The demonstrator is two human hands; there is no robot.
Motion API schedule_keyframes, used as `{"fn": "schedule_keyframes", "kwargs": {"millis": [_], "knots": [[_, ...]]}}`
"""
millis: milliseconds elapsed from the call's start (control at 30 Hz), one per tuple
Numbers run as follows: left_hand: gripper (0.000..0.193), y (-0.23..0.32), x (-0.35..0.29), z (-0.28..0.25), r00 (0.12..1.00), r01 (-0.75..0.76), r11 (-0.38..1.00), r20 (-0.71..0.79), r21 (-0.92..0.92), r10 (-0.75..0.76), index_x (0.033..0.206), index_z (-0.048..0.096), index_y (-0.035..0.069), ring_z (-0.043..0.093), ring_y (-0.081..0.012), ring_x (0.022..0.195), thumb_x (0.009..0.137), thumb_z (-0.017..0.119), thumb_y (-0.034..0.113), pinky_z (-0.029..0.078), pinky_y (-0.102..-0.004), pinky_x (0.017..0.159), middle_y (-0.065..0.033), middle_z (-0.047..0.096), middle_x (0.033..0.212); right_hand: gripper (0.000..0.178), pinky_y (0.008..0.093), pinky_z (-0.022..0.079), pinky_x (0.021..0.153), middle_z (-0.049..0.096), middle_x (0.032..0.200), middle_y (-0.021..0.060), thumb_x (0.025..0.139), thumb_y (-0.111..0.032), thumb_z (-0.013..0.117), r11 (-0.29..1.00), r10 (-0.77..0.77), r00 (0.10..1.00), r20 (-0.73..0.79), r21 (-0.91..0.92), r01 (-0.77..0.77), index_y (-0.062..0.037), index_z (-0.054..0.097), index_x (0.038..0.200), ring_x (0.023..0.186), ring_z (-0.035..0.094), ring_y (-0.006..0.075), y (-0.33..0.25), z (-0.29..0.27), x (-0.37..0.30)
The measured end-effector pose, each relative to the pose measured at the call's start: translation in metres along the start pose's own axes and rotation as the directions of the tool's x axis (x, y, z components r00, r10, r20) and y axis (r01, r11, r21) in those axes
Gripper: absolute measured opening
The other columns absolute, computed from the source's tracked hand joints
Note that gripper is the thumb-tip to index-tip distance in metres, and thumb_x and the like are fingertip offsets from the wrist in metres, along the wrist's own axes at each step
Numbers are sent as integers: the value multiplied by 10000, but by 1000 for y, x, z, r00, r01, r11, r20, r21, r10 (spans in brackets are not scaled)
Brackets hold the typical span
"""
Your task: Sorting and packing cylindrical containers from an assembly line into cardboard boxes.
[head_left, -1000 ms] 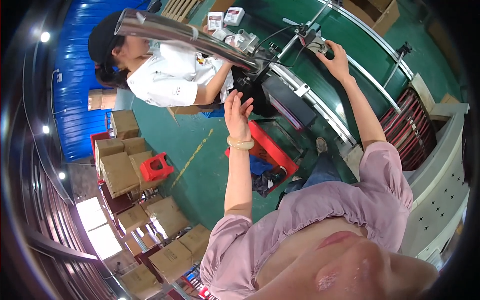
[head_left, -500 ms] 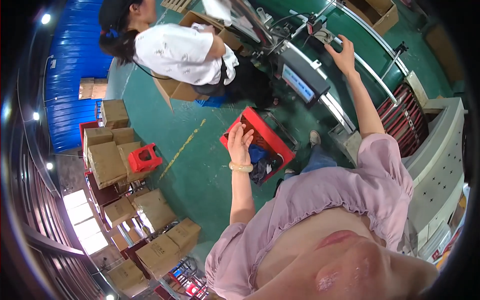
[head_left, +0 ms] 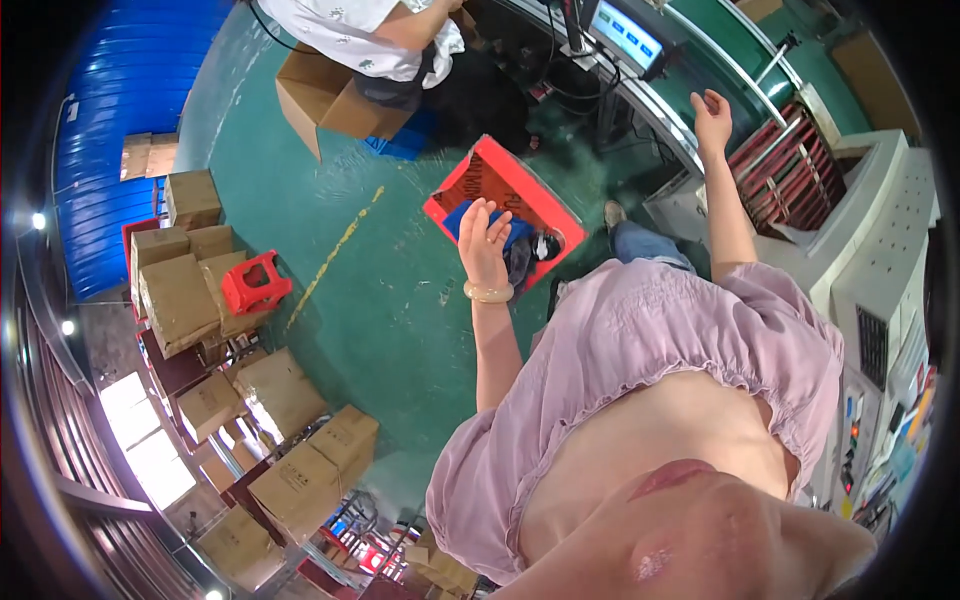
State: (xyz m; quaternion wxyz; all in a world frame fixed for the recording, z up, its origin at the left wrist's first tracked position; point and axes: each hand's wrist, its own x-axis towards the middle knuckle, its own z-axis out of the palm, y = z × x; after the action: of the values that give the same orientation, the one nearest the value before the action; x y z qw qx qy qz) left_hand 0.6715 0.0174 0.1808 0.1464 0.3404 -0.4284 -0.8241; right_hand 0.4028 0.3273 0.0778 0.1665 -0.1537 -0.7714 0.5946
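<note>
My left hand (head_left: pixel 484 245), with a pale bangle (head_left: pixel 488 292) on its wrist, is raised with fingers loosely spread and nothing in them. In the picture it overlaps a red box (head_left: pixel 548 200), and contact between them does not show. Inside the box lie a blue item (head_left: pixel 521 232) and dark crumpled material (head_left: pixel 518 268). My right hand (head_left: pixel 712 122) is held up at the right, its fingers slightly bent and apart, holding nothing. Nearest to it are the metal rail (head_left: pixel 672 130) of the machine and a screen panel (head_left: pixel 625 37).
A co-worker in a white shirt (head_left: pixel 345 35) stands at the top beside an open cardboard box (head_left: pixel 310 95). Stacked cartons (head_left: pixel 178 295) and a red stool (head_left: pixel 256 283) are at the left. A pale machine housing (head_left: pixel 880 230) stands at the right, near reddish bars (head_left: pixel 790 170).
The view has shifted, bringing the screen and co-worker higher in the picture. My right hand has drawn back from over the machine, and its fingers are more bent. My left hand stays raised.
</note>
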Motion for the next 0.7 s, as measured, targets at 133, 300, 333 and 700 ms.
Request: {"fn": "schedule_keyframes", "kwargs": {"millis": [133,300,333,700], "knots": [[333,-11,-19,-33,1000,20,999,-2,41,-20,1147,489,43,591,-236,881,880,525,239,470,-300,715,-97,541,1079,376,281,450,774,602,1009,100,722,-230,702,997,82,997,16,8,-82,-47,592,1031,857,581,163,-7,-11,-40],[336,-18,-41,-67,998,55,996,-24,65,-53,1149,489,45,589,-234,877,879,526,242,468,-297,716,-94,542,1074,327,275,450,763,613,981,99,728,-209,689,995,92,996,21,40,-93,-49,609,1002,848,584,157,-15,-16,-65],[333,-19,-44,-71,997,65,996,-36,67,-63,1150,487,42,590,-223,869,880,528,232,465,-289,716,-94,545,1069,318,273,452,757,618,971,96,731,-202,684,996,76,997,30,33,-77,-47,609,998,843,586,154,-12,-15,-68],[331,-32,-42,-44,996,85,994,14,65,-86,1158,476,33,596,-205,839,885,528,213,461,-276,714,-100,551,1070,216,245,445,697,623,884,48,769,-145,644,996,30,994,107,75,-39,-42,614,956,794,565,120,-7,-1,-72]]}}
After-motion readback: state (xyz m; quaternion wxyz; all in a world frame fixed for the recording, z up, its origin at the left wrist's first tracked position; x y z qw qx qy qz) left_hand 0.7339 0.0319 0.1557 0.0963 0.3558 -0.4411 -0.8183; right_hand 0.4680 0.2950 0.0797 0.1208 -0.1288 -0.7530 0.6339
